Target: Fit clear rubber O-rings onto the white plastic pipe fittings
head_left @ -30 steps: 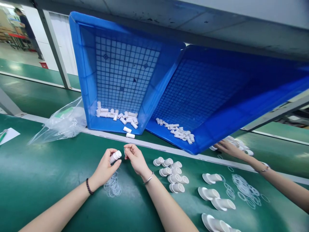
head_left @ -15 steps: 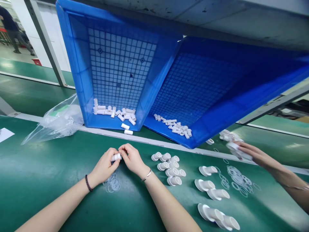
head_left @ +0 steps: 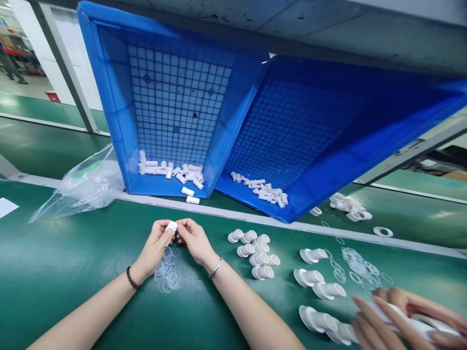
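White fitting (head_left: pixel 171 226): short, cylindrical, partly covered by fingers; gripped in the left hand (head_left: pixel 150 250) above the green counter (head_left: pixel 83 257), beside a heap of clear rings (head_left: pixel 168 276). Right hand (head_left: pixel 196 241): fingertips drawn narrow at the fitting's side (whether they pinch a ring cannot be told). Open counter surface extends left of the left hand; the pale rear edge strip (head_left: pixel 219 212) passes beyond both hands. Left blue crate (head_left: pixel 116 87) and right blue crate (head_left: pixel 328 170): each contains loose white tubes (head_left: pixel 170 170) along its lower end
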Tool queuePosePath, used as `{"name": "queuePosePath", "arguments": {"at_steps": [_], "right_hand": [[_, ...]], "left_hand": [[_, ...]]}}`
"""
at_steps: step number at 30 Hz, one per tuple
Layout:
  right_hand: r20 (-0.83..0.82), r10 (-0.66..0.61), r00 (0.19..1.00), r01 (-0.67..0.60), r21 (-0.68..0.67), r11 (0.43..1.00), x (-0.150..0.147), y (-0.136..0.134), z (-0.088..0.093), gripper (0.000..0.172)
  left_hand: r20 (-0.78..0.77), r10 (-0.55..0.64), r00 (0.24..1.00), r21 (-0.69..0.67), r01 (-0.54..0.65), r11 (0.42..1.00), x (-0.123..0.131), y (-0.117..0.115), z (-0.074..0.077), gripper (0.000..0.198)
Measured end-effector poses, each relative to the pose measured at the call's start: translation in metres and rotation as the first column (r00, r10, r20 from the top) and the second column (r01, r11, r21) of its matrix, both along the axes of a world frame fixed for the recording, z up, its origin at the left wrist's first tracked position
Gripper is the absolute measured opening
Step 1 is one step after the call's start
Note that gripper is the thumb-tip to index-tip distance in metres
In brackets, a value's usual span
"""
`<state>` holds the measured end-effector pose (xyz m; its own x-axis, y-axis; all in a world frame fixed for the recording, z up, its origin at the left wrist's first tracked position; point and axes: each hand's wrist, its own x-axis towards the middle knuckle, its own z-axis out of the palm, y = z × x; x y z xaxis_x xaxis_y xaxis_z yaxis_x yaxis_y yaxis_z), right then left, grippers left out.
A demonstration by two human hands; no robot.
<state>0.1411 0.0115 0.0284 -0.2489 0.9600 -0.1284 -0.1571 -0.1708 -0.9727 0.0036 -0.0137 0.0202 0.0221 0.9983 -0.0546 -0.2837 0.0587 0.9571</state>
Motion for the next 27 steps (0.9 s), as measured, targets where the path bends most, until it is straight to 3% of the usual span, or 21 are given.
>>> {"name": "queuePosePath", "arguments": {"at_steps": [3,8,12,20,27], "right_hand": [[0.124,0.006,0.992,-0.019,0.106,0.994,0.000,0.000,-0.003,0.037],[0.155,-0.010,0.988,-0.009,0.123,0.992,0.002,0.002,-0.005,0.032],[0.161,0.001,0.987,-0.023,0.132,0.991,0.004,0.002,-0.002,0.028],[0.011,0.047,0.999,-0.046,-0.068,0.997,0.006,0.000,0.006,0.036],[0.012,0.049,0.999,-0.049,-0.008,0.999,0.003,0.000,0.005,0.036]], "left_hand": [[0.192,0.032,0.981,-0.139,-0.005,0.990,0.003,0.000,0.005,0.036],[0.343,0.021,0.939,-0.237,0.064,0.969,0.002,0.000,0.012,0.034],[0.359,-0.005,0.933,-0.232,0.094,0.968,0.001,-0.001,0.015,0.033],[0.306,-0.044,0.951,-0.190,0.106,0.976,0.001,-0.003,0.011,0.036],[0.344,-0.054,0.938,-0.193,0.127,0.973,0.003,-0.005,0.012,0.029]]}}
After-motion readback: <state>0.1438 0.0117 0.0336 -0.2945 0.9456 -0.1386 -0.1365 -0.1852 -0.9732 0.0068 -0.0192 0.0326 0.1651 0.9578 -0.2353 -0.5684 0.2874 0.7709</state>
